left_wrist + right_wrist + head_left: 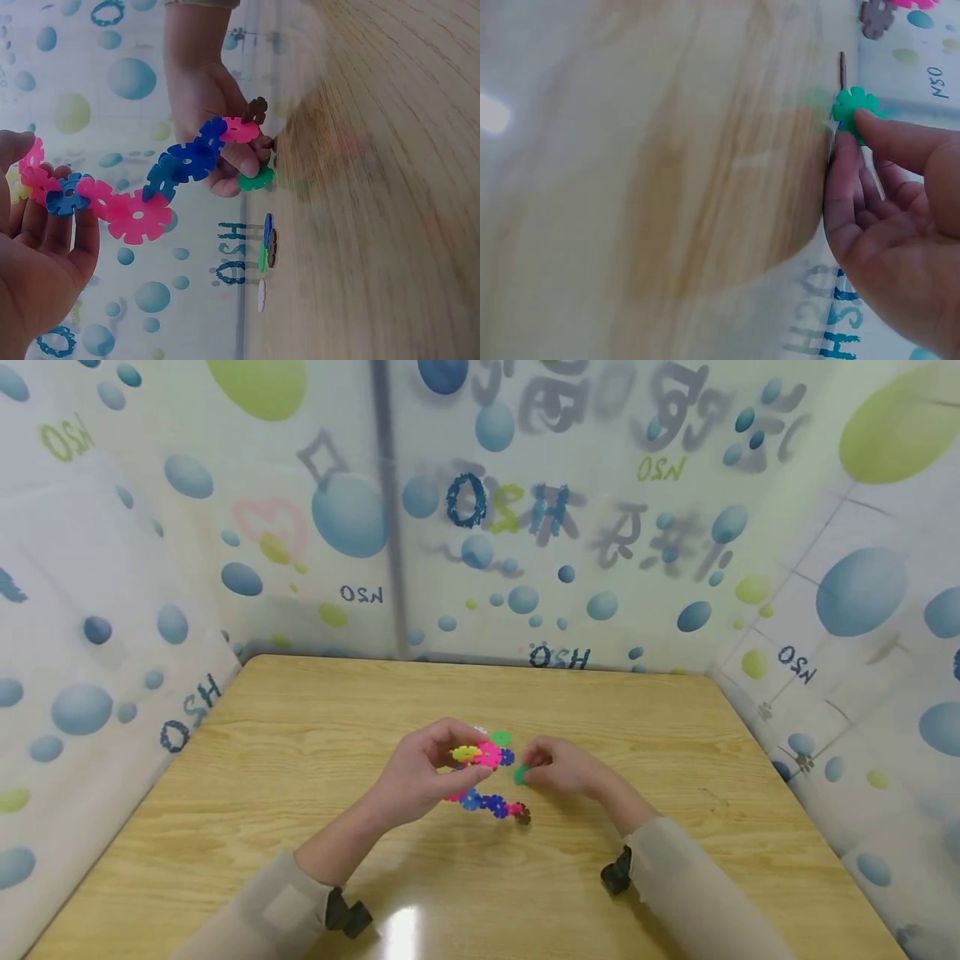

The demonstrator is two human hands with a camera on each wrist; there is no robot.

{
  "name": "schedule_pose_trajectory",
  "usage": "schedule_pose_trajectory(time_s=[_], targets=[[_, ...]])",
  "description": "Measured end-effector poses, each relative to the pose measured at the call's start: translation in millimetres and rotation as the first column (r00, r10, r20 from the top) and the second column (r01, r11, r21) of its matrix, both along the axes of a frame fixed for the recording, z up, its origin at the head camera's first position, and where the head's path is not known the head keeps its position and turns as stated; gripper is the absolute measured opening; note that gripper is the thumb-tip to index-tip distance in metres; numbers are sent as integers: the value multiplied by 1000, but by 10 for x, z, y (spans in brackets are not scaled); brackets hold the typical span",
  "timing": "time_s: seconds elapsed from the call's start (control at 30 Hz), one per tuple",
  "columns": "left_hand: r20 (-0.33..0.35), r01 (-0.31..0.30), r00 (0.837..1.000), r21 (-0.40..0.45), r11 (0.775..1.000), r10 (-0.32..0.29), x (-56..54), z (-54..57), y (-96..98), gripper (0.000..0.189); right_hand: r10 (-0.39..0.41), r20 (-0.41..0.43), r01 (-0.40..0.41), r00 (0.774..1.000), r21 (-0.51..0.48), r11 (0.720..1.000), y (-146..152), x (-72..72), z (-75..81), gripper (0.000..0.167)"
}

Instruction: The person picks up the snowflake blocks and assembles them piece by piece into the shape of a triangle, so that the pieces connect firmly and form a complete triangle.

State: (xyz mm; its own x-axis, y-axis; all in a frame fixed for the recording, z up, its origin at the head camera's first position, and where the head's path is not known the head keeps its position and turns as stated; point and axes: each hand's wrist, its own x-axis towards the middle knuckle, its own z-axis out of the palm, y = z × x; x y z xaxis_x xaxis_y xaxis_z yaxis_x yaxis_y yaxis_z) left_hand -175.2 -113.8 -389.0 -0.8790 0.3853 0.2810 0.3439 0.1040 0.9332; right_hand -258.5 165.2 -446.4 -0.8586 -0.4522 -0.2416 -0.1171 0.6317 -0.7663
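My left hand (423, 775) holds up a chain of interlocked plastic snowflake discs (140, 216), pinched near its yellow and pink end. Pink, blue and dark blue discs follow along the chain, down to a brown disc (523, 813) at its free end. Between thumb and fingers, my right hand (564, 767) pinches a single green snowflake disc (857, 111) low over the table. In the left wrist view the green disc (256, 179) is close below the brown end of the chain, apart from it.
Several loose discs lie on the wooden table (315, 710) beyond the hands, among them a green one (501, 738) and a white one (261, 295). Behind the table's far edge stands a curtain (450, 585) printed with bubbles and lettering.
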Motion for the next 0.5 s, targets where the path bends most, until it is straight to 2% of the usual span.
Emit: schedule_pose_trajectory(time_s=[0.17, 0.33, 0.5], targets=[[-7, -1, 1000, -13, 1000, 1, -8, -9, 15, 28, -44, -42, 37, 998, -150, 988, 125, 127, 41, 18], [-19, -2, 1000, -22, 1000, 2, -16, -18, 35, 28, -94, -94, 61, 991, -307, 950, 200, 328, 126, 21], [20, -12, 1000, -39, 999, 12, -3, -13, 71, 28, -141, -140, 75, 980, -395, 916, 188, 527, 270, 20]])
